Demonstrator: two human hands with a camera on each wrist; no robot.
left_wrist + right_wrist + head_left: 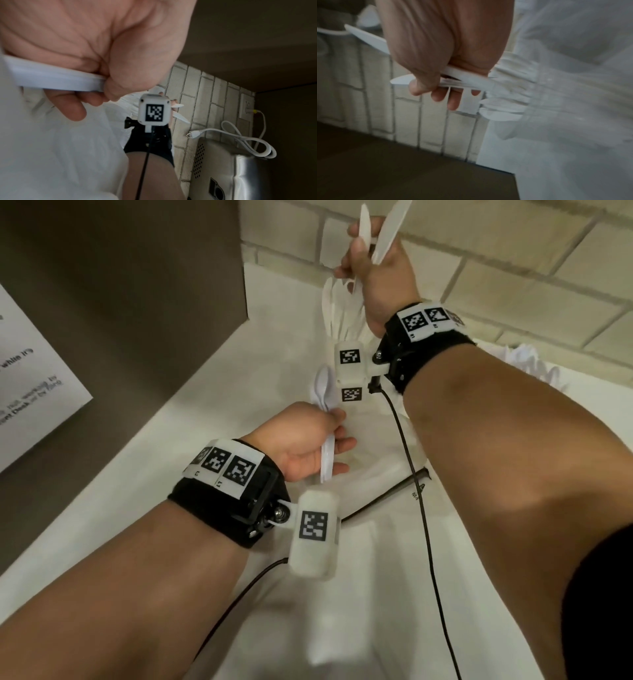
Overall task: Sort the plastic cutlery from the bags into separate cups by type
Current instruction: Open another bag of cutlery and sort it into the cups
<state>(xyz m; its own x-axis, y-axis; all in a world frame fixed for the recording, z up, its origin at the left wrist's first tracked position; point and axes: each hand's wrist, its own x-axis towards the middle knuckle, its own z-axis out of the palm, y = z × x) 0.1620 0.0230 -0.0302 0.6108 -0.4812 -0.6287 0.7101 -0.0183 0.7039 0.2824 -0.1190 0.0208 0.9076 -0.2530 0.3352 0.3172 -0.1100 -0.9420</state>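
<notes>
My left hand point(318, 440) grips a small bunch of white plastic spoons point(323, 395), bowls up, over a crumpled translucent bag point(346, 559) on the white counter. From the left wrist view only the spoon handles point(56, 79) show under the curled fingers. Higher and further back, my right hand point(359, 251) holds white plastic knives point(388, 231) in a fist, blades pointing up toward the wall. The right wrist view shows the knife blades point(368, 37) sticking out one side of the fist and the handles point(467, 81) out the other. No cup shows clearly.
A fan of white cutlery point(342, 306) stands under the right hand; its holder is hidden. More white cutlery point(534, 368) lies at the right by the brick wall point(513, 251). A steel appliance point(248, 169) with a white power cord point(240, 139) stands nearby.
</notes>
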